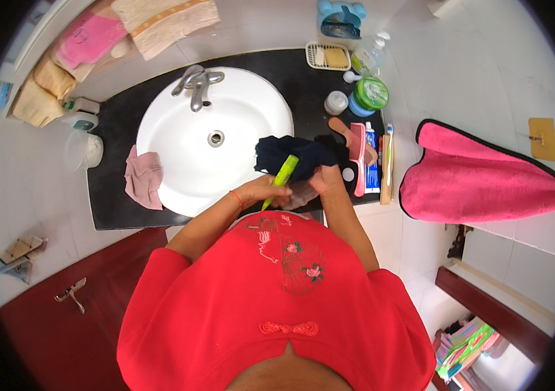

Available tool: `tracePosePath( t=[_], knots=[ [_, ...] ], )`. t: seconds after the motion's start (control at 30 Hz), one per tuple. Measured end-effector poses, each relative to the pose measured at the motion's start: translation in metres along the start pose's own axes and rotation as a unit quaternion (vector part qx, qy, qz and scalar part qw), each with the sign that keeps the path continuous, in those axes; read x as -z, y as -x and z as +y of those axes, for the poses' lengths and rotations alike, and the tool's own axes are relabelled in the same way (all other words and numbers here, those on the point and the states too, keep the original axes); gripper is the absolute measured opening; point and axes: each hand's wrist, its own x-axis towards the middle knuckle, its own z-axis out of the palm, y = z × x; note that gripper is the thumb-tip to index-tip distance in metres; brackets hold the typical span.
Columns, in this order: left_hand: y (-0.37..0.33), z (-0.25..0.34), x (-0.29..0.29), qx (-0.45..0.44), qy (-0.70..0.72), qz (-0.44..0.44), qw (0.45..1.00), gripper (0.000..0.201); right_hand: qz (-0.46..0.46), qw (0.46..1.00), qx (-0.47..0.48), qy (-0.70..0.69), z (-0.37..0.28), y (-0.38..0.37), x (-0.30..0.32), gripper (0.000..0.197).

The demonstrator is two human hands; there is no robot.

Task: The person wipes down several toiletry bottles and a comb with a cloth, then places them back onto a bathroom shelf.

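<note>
At the sink's front edge my left hand [259, 190] is closed round a bright yellow-green marker pen [285, 171], thick at its upper end and narrow at the lower. My right hand [326, 180] grips a bunched dark navy cloth [290, 154], which lies across the basin's right rim and the black counter. A greyish, see-through piece [301, 194] shows between the hands; its kind is unclear. Some fingers of both hands are hidden by the cloth. A pink cloth [144, 177] drapes over the left rim of the white sink [153, 111].
On the black counter [117, 156] at right stand a green-lidded jar [372, 94], a soap dish [317, 64], a pink comb [357, 156], a toothpaste tube [371, 159] and a toothbrush [389, 156]. A pink towel [466, 179] hangs at right. The faucet [197, 85] is behind the basin.
</note>
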Motion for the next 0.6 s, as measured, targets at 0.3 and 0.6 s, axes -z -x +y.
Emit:
tracePosePath(
  t=[0.3,0.6],
  knots=[
    [-0.029,0.048,0.016,-0.161,-0.05,0.111,0.979,0.03,-0.048,0.986,0.121,-0.108,-0.067,0.021,0.001,0.038],
    [0.062,0.132,0.003,-0.311,-0.157,0.203,0.915,0.011,0.027,0.842,0.3,0.448,-0.131,0.054,-0.039,0.042]
  ],
)
